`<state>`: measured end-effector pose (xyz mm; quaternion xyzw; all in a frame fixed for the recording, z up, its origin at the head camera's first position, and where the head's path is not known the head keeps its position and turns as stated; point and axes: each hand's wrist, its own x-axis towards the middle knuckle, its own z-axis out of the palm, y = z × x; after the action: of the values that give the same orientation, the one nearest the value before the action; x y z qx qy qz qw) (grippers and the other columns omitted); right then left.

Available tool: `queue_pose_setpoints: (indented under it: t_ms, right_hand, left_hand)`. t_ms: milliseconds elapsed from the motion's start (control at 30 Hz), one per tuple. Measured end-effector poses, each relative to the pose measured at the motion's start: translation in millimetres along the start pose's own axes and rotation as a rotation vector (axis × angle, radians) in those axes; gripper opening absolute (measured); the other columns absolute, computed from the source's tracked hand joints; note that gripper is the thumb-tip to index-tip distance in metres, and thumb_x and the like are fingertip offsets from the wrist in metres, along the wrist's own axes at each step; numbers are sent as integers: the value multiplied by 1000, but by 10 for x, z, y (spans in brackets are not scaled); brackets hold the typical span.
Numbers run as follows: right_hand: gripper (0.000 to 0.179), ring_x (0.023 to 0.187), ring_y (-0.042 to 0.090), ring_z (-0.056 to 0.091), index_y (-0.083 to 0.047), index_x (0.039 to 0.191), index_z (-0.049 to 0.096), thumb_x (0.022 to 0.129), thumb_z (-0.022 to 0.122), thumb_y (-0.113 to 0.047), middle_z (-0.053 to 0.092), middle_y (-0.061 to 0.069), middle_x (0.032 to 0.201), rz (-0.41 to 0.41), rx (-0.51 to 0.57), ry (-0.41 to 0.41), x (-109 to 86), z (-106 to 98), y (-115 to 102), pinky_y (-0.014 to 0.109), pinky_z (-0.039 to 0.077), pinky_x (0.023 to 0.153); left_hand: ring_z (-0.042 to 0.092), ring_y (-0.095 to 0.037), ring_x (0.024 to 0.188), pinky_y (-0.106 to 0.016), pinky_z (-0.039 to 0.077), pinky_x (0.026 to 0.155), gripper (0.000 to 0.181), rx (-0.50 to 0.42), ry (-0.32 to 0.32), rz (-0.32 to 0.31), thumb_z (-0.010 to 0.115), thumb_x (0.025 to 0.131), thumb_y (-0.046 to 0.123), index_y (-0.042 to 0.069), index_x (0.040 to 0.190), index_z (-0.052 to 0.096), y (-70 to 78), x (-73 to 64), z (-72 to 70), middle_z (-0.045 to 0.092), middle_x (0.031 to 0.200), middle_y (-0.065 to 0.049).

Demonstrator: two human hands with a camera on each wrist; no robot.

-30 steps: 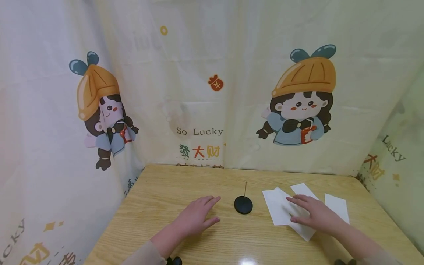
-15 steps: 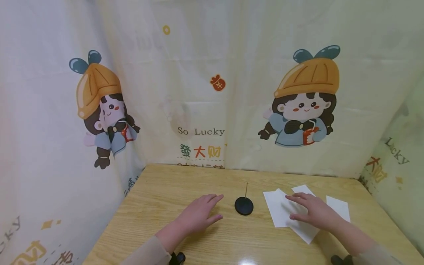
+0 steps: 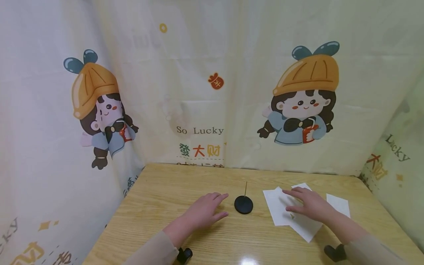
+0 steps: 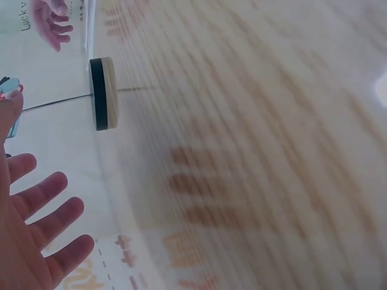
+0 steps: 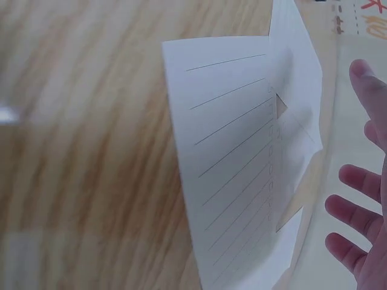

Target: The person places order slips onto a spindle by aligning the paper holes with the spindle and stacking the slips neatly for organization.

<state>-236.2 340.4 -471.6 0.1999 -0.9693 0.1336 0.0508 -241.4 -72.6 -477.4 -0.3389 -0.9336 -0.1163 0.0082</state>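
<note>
A round black base (image 3: 243, 205) with a thin upright spike (image 3: 246, 188) stands on the wooden table between the hands. To its left, my left hand (image 3: 203, 211) hovers over the wood, fingers relaxed and apart, holding nothing. In the left wrist view, the black base (image 4: 100, 93) appears beyond those spread fingers (image 4: 57, 217). My right hand (image 3: 311, 204) hangs over several white paper sheets (image 3: 276, 209), its fingers extended and grasping nothing. The right wrist view shows printed lines on the nearest sheet (image 5: 224, 151), with the fingers (image 5: 357, 217) apart from it.
Another white sheet (image 3: 338, 204) lies at the right, partly hidden by the right hand. A cream curtain (image 3: 241, 121) with cartoon figures rises behind the wooden table (image 3: 159, 187) and along both sides. Black straps or devices (image 3: 184, 254) sit at the wrists.
My left hand has shifted slightly right, closer to the black base. My right hand has edged a little left over the papers. The base and sheets stay in place.
</note>
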Motion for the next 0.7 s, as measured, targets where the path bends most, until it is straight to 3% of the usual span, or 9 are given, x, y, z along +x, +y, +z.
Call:
queue_pose_setpoints:
  t_ms: [333,700]
  right_hand:
    - [61,107,39,59,-14,132,64,82,76,-48,63,13,118,0,-21,-9,154,39,48,59,46,87]
    - [59,108,40,59,-13,130,65,84,74,-50,64,15,117,6,-31,-30,254,133,90,62,45,88]
  left_hand:
    - [51,-21,129,-45,42,103,62,-19,-37,-48,51,99,55,24,151,40,9,100,12,52,141,1]
    - [49,-23,131,-45,40,106,61,-18,-68,-71,49,100,54,23,151,41,34,166,-6,51,143,-1]
